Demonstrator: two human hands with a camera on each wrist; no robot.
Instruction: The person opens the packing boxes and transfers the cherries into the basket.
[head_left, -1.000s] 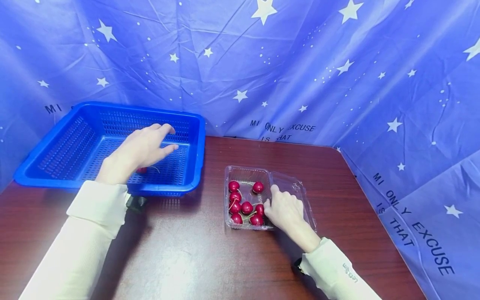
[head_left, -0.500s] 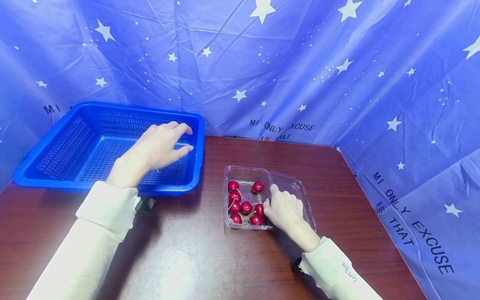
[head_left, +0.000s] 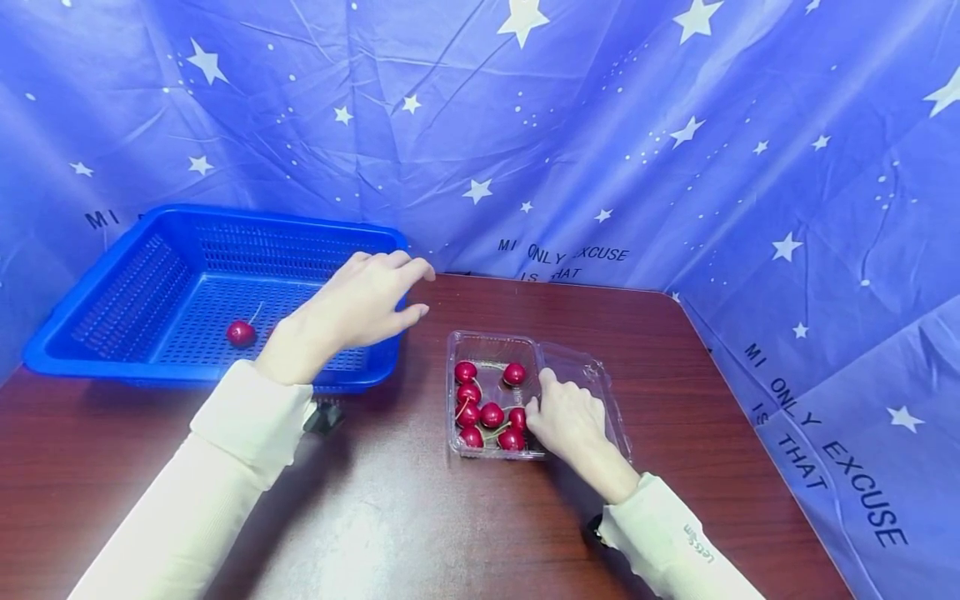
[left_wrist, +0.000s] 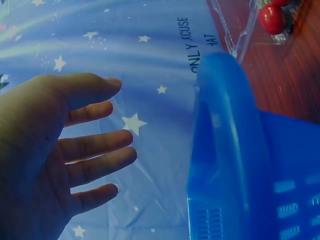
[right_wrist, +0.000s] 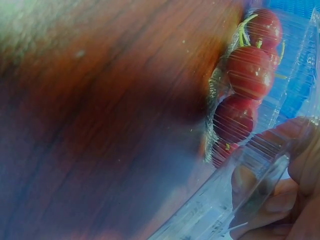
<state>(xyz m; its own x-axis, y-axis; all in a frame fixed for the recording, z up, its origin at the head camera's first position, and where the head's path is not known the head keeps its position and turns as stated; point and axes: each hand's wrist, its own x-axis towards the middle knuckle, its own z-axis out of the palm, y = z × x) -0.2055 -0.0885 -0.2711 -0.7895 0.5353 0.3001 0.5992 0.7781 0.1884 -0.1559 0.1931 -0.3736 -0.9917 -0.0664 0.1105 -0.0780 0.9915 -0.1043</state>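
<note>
My left hand [head_left: 360,300] hangs over the right rim of the blue basket [head_left: 67,354], fingers spread and holding nothing; the left wrist view shows the palm bare beside the basket rim [left_wrist: 225,100]. One cherry [head_left: 241,333] with its stem lies on the basket floor. Several more cherries [head_left: 491,415] sit in a clear plastic clamshell box [head_left: 498,454], its lid [head_left: 588,367] folded out to the right. Along the seam between box and lid, my right hand [head_left: 570,417] grips the plastic; its fingers [right_wrist: 280,200] show partly through the lid in the right wrist view.
Both containers stand on a dark wooden table [head_left: 375,500], the basket at the back left and the box right of the middle. A blue star-printed curtain [head_left: 450,125] hangs behind the table and along its right side.
My left hand has moved right, from above the basket's middle to its right rim, uncovering the cherry inside. My right hand and the box have stayed in place.
</note>
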